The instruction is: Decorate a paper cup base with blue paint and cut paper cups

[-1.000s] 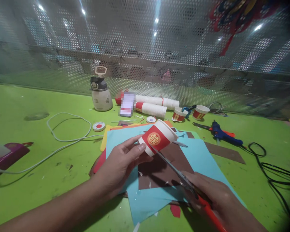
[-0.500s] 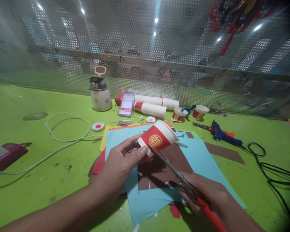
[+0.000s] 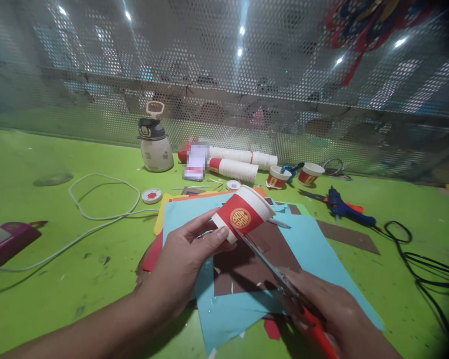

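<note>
The left hand pinches a red-and-white paper cup by its base, fingers clamped on it, tipped on its side above the brown sheet that tops a spread of coloured paper. The right hand, fingers closed round the orange handles, holds scissors whose tips meet the cup's bottom edge — the cut looks just begun. Carrying it on, I'd judge, calls for a steady grip on the cup and slow turning into the blades — thin card buckles easily.

Red-and-white paper cup with gold emblem; orange-handled scissors.
</note>
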Demonstrator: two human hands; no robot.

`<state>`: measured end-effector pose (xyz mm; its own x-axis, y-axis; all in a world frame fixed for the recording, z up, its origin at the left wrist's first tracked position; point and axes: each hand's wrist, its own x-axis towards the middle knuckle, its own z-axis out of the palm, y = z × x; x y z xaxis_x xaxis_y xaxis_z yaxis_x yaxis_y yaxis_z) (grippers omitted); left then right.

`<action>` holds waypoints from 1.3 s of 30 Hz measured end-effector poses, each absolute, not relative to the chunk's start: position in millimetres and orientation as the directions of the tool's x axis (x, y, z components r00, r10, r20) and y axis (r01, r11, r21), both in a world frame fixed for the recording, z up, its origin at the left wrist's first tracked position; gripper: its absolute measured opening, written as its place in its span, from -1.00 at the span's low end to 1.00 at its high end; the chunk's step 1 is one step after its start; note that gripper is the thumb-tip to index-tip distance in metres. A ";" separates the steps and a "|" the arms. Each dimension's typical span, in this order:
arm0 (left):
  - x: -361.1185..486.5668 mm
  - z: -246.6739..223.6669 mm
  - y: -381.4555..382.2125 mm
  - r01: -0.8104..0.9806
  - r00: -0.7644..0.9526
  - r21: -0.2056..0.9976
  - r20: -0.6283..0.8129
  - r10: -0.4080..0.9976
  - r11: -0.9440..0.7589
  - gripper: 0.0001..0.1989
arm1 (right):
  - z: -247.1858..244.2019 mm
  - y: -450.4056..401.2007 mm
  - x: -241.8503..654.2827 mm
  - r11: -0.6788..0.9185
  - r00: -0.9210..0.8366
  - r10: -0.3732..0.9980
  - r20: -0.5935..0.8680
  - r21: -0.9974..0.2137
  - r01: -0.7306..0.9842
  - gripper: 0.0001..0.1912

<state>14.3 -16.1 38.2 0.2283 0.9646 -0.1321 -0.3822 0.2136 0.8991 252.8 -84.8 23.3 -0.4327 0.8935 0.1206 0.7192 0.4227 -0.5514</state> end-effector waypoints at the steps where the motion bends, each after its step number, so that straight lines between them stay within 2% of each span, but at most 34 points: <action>1: 14.3 39.2 -16.5 -0.390 0.232 0.895 -0.134 0.963 0.219 -0.42 | 23.0 -85.0 252.9 0.431 -0.436 0.891 0.128 -0.543 0.721 -0.60; 7: 13.9 46.0 -14.2 -0.505 0.240 0.814 -0.186 0.953 0.286 -0.72 | 19.8 -84.5 255.4 0.440 -0.425 0.893 0.151 -0.496 0.748 -0.62; 10: 12.3 46.4 -11.6 -0.501 0.247 0.801 -0.230 0.941 0.327 -0.75 | 19.7 -81.6 258.7 0.427 -0.421 0.897 0.135 -0.505 0.750 -0.61; 14: 10.3 45.3 -9.9 -0.472 0.277 0.816 -0.222 0.935 0.333 -0.80 | 22.7 -78.1 261.8 0.365 -0.403 0.913 0.064 -0.566 0.739 -0.61; 22: 11.6 42.7 -10.3 -0.456 0.292 0.829 -0.203 0.934 0.323 -0.79 | 25.3 -80.4 259.1 0.376 -0.430 0.901 0.055 -0.593 0.712 -0.58; 28: 12.1 41.3 -11.1 -0.434 0.272 0.851 -0.188 0.944 0.294 -0.76 | 21.1 -81.9 260.9 0.370 -0.389 0.918 0.081 -0.526 0.766 -0.60; 35: 12.1 42.0 -13.3 -0.436 0.279 0.854 -0.174 0.944 0.286 -0.73 | 21.3 -86.0 258.8 0.390 -0.405 0.910 0.088 -0.509 0.767 -0.63; 39: 12.8 42.9 -12.7 -0.447 0.270 0.844 -0.189 0.944 0.296 -0.73 | 19.3 -85.4 258.7 0.423 -0.413 0.902 0.128 -0.456 0.783 -0.63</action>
